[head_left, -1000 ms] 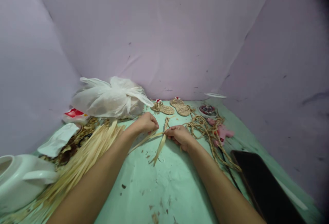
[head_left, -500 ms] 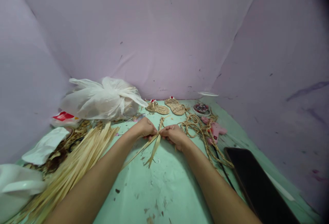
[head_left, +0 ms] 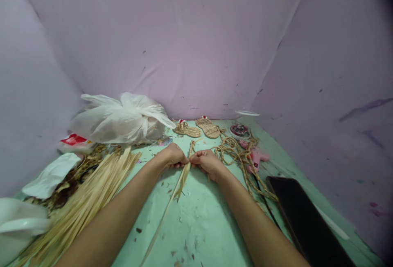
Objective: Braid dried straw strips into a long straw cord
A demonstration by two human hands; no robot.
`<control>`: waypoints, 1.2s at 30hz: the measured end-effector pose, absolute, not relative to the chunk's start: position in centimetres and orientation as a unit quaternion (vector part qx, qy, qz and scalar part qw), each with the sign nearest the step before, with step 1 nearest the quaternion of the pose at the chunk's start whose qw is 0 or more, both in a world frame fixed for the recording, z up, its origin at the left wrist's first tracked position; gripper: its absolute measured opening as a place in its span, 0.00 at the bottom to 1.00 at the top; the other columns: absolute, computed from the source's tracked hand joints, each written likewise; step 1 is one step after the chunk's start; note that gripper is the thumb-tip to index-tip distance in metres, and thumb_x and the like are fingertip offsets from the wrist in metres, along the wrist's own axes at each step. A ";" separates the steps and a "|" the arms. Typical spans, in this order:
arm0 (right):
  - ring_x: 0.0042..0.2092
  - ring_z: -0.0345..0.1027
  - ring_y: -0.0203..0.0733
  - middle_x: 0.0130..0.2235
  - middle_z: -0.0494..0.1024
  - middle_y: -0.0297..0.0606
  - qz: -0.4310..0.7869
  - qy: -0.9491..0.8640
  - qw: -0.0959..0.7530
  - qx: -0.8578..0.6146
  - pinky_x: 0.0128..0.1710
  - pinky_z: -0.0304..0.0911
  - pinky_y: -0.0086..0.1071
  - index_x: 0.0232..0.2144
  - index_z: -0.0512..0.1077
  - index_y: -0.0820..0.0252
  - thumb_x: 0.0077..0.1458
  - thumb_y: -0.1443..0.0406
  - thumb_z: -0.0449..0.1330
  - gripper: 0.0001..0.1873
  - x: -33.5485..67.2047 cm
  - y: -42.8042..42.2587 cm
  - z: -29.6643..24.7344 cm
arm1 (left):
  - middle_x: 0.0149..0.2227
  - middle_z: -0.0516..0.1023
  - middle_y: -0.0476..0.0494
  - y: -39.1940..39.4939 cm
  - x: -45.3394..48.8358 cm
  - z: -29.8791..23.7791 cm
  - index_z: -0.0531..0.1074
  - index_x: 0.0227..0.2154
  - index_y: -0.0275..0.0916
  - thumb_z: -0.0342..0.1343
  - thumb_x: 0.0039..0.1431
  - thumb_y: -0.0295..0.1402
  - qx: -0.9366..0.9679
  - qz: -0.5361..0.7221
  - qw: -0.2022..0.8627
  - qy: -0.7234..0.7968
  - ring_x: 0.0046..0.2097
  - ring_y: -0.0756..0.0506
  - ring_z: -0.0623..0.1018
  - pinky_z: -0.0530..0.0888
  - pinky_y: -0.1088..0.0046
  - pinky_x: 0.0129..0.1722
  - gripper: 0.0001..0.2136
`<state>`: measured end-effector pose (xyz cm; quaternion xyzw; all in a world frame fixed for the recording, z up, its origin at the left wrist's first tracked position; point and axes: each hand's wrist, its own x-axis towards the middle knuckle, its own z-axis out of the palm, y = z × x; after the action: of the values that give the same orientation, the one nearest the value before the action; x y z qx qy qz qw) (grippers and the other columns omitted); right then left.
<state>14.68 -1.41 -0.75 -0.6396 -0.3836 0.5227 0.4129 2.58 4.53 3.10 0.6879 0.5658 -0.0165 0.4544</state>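
Both hands meet over the middle of the green tabletop, pinching dried straw-like strips [head_left: 183, 179] at the near end of a twisted cord [head_left: 192, 146]. My left hand [head_left: 174, 155] is closed, its thumb and fingertips on the strips from the left. From the right, my right hand [head_left: 206, 162] pinches the same spot, almost touching the left fingertips. Loose strip ends hang toward me, one long and narrow, one wider with a split tip. The exact crossing between the fingertips is hidden.
A bundle of dried strips [head_left: 92, 197] lies left, near a tied plastic bag [head_left: 123, 120]. Two small woven sandals [head_left: 208, 127] sit at the back. Right are coiled cord [head_left: 229, 148], a pink glue gun [head_left: 256, 157], a bead dish [head_left: 239, 131] and a black phone [head_left: 303, 218].
The long narrow strip has swung down and now stretches farther toward me, closer to the wider one. Both hands stay at nearly the same place, still pinching.
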 end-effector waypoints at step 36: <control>0.14 0.51 0.28 0.11 0.62 0.28 0.565 -0.338 0.458 -0.597 0.16 0.47 0.24 0.12 0.64 0.64 0.32 0.72 0.53 0.03 15.3 -1.3 -1.6 | 0.14 0.64 0.52 4.7 2.1 1.4 0.70 0.21 0.30 0.55 0.41 0.28 0.602 0.051 0.684 0.408 0.14 0.56 0.63 0.57 0.82 0.13 0.04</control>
<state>15.26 -1.32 -1.56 -0.5972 -0.3382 0.5647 0.4584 2.12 4.67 1.41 0.6020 0.4080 0.0508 0.6845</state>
